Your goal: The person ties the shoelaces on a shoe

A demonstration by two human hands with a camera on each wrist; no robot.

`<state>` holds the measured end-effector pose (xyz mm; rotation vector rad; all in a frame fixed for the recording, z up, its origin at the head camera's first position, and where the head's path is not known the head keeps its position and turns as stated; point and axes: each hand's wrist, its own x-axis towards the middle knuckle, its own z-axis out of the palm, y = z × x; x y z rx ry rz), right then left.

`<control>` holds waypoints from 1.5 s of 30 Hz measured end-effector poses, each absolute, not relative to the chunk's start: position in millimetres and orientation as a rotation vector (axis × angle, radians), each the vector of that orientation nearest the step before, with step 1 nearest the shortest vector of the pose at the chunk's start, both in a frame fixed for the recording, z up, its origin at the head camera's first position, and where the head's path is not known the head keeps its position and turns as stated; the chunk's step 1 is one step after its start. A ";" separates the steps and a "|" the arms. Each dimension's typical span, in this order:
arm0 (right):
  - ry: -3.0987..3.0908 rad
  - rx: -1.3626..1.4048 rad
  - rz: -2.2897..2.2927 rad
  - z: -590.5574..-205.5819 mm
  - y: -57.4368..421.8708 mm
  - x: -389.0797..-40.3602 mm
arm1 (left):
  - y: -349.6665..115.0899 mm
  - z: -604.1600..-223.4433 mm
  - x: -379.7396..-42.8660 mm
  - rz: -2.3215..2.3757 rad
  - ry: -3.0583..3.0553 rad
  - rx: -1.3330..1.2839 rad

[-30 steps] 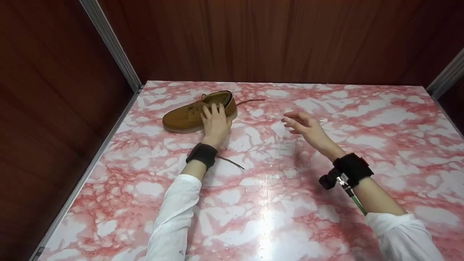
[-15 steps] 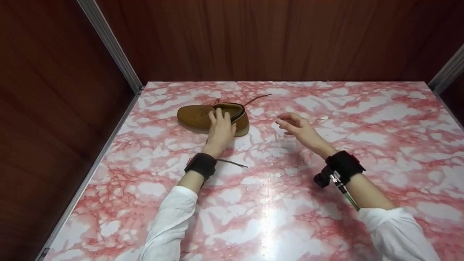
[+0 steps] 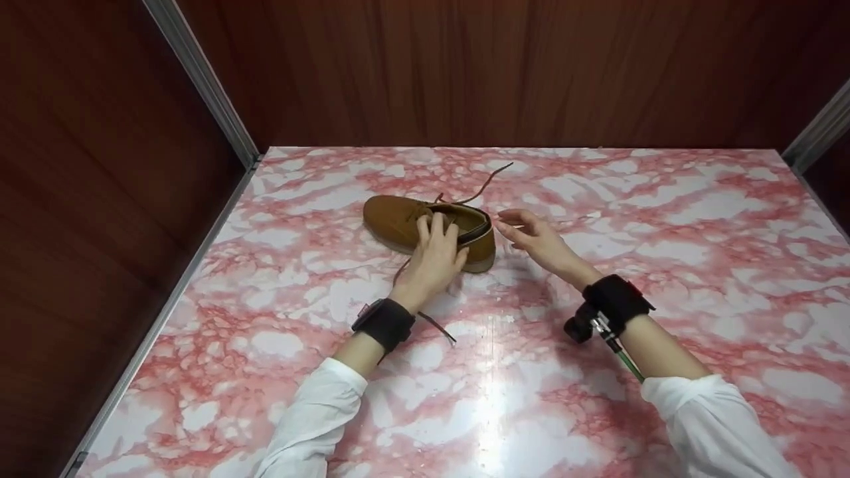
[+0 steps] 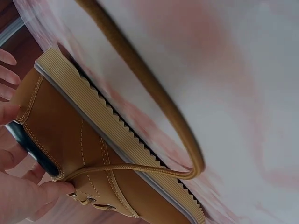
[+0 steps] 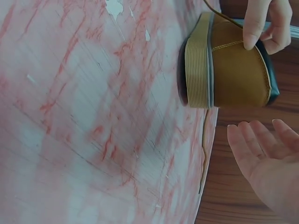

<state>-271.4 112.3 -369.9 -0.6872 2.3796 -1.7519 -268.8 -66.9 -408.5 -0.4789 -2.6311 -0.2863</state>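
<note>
A tan lace-up shoe [image 3: 390, 218] stands on the table with its toe to the left and its heel to the right. My left hand [image 3: 433, 264] grips its near side at the collar, some fingers reaching inside the opening. In the left wrist view, the thumb lies by the eyelets, and a loose brown shoelace [image 4: 154, 88] loops out from there over the sole edge. The lace's other end trails behind the shoe. Just right of the heel, my right hand [image 3: 541, 247] holds nothing; the right wrist view shows a gap between its extended fingers and the heel.
The table [image 3: 617, 411] has a red and white marbled top. A dark wood panel [image 3: 491, 73] rises along its back edge, and another wood panel [image 3: 99, 199] stands at the left, with a metal post [image 3: 206, 86] between them.
My left hand has drawn the shoe to the right and nearer, turning it so the heel swings toward me. The right hand has shifted slightly left, closer to the heel.
</note>
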 end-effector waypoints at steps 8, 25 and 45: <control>2.377 -0.689 -1.660 -383.5 107.9 -280.3 | -61.6 -410.8 -264.6 -0.289 -2.598 -0.503; 2.399 -0.649 -1.694 -378.4 92.2 -279.1 | -105.1 -412.5 -293.5 -0.628 -2.756 0.010; 2.506 -0.569 -1.627 -393.6 101.0 -277.2 | -96.8 -416.0 -289.0 -0.609 -2.809 -0.126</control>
